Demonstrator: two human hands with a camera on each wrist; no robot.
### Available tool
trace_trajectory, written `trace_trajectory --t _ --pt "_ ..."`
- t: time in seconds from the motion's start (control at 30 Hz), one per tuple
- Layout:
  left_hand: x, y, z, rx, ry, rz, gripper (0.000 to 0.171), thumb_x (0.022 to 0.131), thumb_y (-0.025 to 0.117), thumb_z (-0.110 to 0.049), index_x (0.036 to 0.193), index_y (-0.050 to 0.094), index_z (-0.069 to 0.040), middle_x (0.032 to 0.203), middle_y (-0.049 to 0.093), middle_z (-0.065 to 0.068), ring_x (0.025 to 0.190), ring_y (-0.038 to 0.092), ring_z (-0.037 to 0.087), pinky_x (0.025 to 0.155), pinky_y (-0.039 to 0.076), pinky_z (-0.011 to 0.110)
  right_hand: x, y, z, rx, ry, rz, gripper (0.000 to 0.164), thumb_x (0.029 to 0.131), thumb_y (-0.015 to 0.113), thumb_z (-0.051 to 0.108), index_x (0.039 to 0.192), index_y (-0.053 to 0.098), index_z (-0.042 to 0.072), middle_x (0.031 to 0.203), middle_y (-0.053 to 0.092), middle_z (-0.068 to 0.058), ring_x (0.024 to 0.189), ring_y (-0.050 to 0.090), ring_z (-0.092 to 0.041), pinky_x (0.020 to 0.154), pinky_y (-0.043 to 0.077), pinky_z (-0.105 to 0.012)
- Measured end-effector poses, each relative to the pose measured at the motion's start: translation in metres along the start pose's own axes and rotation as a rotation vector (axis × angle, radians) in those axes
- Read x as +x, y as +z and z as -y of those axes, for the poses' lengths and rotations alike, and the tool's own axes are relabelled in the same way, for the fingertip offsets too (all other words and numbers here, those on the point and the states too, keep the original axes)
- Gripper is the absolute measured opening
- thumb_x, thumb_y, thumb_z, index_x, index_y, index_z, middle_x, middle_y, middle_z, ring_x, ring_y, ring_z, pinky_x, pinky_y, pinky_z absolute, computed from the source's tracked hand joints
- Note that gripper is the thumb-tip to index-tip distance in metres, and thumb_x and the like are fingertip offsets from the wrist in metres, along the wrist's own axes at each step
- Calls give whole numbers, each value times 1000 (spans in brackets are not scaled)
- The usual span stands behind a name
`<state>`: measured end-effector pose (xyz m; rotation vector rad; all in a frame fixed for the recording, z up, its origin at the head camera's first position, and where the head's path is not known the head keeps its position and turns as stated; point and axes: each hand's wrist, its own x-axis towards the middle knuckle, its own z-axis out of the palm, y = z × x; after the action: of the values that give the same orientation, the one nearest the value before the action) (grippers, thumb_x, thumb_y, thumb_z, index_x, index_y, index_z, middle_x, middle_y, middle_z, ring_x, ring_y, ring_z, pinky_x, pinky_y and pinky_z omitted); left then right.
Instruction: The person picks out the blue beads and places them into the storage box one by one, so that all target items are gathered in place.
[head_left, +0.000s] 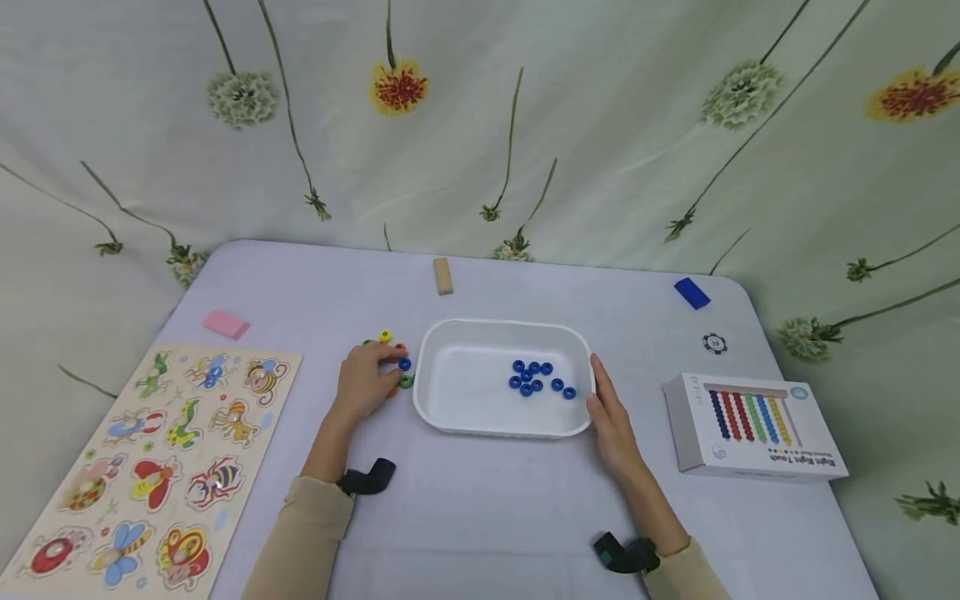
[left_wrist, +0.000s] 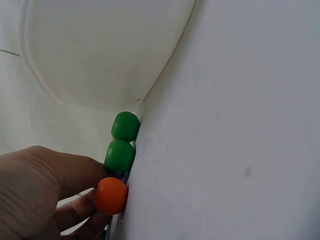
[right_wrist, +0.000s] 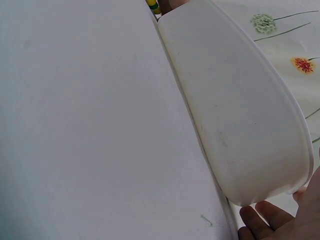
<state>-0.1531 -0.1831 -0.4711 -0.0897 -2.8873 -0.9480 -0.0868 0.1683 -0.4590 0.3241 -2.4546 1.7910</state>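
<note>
A white tray [head_left: 465, 375] sits in the middle of the table with several blue beads [head_left: 534, 367] in its right half. Just left of the tray, my left hand [head_left: 362, 383] pinches a blue bead [head_left: 405, 364] between thumb and forefinger. Around those fingertips lie a yellow bead [head_left: 386, 336], a red bead and a green bead [head_left: 407, 381]. The left wrist view has two green beads [left_wrist: 120, 156] and an orange bead [left_wrist: 110, 196] close by the thumb. My right hand [head_left: 615, 421] rests its fairly straight fingers against the tray's right end.
A board of insect pictures [head_left: 180, 467] lies at left, a pink block [head_left: 225, 324] behind it. At the back are a wooden block [head_left: 443, 276] and a blue block [head_left: 692, 293]. A round chip [head_left: 715, 343] and a white box [head_left: 750, 433] are on the right.
</note>
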Motion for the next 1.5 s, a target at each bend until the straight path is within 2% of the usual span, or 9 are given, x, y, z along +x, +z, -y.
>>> trace_trajectory --t 0.23,0.33,0.43,0.6,0.77,0.87,1.03,1.27,1.5 --pt "-1 -5 -7 30 -38 -14 25 77 67 -20 99 66 -8 100 62 11 97 51 29 84 38 46 1 -1 0 -20 5 26 51 94 30 3 142 13 5 148 12 -11 136 9 -25 104 10 -11" --pt "1 -14 -24 -5 -22 -92 22 76 66 -17 95 66 -7 88 64 9 85 55 25 75 42 41 1 -1 -1 -14 16 19 51 94 31 3 142 13 7 148 12 -9 136 10 -24 105 11 -15" --pt "6 -23 -50 -120 8 -123 19 75 67 -16 92 65 -8 79 63 6 77 56 22 68 43 36 1 -2 -6 -8 24 7 52 94 32 3 142 14 11 148 13 -6 136 10 -22 107 11 -20" --pt "14 -19 -90 -377 -8 1 22 76 69 -22 96 63 -12 80 62 3 84 54 19 80 42 36 5 -1 -24 -15 22 14 53 94 34 8 143 14 20 148 13 0 136 10 -19 109 11 -30" --pt "23 10 -107 -484 -36 109 21 75 70 -22 93 64 -13 79 61 2 79 54 14 76 45 30 6 4 -33 -11 16 10 51 95 34 15 142 15 25 148 13 4 136 10 -17 108 11 -38" --pt "28 32 -109 -468 -56 173 20 73 71 -18 91 64 -11 77 61 2 72 55 13 64 46 24 5 6 -18 -15 36 7 51 95 33 11 143 15 19 148 14 1 136 10 -18 108 11 -41" --pt "33 52 -110 -313 -99 289 20 70 73 -18 87 65 -11 70 61 0 63 54 12 56 42 21 4 6 3 -20 47 16 51 94 32 7 142 14 9 148 14 -7 136 10 -23 108 11 -43" --pt "36 64 -113 -114 -40 374 17 70 72 -16 85 64 -13 68 59 -3 62 53 11 57 40 22 4 3 4 -29 49 4 51 94 32 5 142 15 9 148 15 -6 136 11 -20 109 11 -34" --pt "33 64 -114 -106 -26 400 19 74 67 -12 93 64 -9 72 58 -1 67 54 12 61 43 24 5 3 4 -25 33 2 51 94 31 3 142 15 8 148 14 -7 136 11 -21 106 11 -20"
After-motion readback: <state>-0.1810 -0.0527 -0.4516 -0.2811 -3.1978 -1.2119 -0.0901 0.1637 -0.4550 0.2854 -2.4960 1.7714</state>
